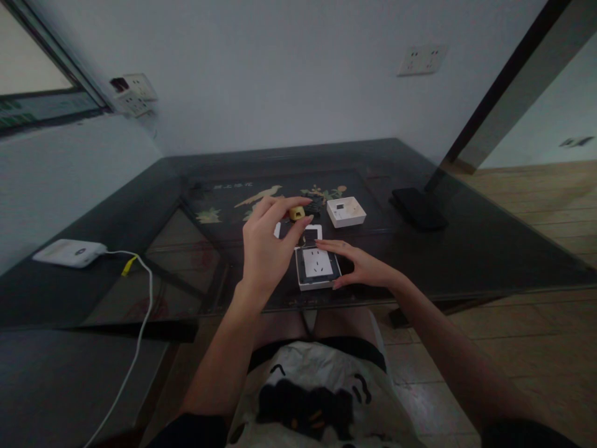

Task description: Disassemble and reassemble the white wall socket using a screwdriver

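Socket (319, 262) near table edge (373, 298), right hand (362, 264) touching, left (267, 239) holding yellow piece (296, 213) apart

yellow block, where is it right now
Near the middle of the head view, the yellow block is pinched between the thumb and fingers of the left hand, left of the open white box.

Got my left hand (268, 239) up in a pinch, left forearm (224, 348) toward 7 o'clock; right hand (366, 264) splayed, right forearm (438, 326) toward 4.
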Demonstrator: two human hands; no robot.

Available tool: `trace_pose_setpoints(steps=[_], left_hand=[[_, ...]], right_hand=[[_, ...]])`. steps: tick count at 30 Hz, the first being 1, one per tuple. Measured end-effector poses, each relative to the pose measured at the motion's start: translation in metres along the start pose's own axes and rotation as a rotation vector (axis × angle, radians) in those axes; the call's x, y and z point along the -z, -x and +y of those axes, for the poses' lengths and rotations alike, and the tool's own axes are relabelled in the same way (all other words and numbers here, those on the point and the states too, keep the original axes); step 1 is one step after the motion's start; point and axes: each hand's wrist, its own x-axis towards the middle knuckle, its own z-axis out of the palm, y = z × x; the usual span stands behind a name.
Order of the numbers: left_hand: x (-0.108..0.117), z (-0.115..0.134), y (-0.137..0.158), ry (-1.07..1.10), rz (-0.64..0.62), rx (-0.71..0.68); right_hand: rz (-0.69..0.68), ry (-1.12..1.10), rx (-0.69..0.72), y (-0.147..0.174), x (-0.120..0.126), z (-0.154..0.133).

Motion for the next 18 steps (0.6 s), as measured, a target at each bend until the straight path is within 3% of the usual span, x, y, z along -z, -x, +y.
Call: trace_pose_setpoints(steps=[11,13,18], left_hand=[[0.011,-0.002,0.003,0.312,-0.288,0.051],[0.008,-0.003,0.004,0.299,-0.240,0.041],[-0.004,-0.010,0.004,0.146,0.048,0.044]], right_hand=[[0.007,0.020,-0.005,0.001,-0.002,0.001],[0.000,0.022,0.003,0.001,-0.002,0.001],[0.001,0.018,0.006,0.001,-0.002,0.001]])
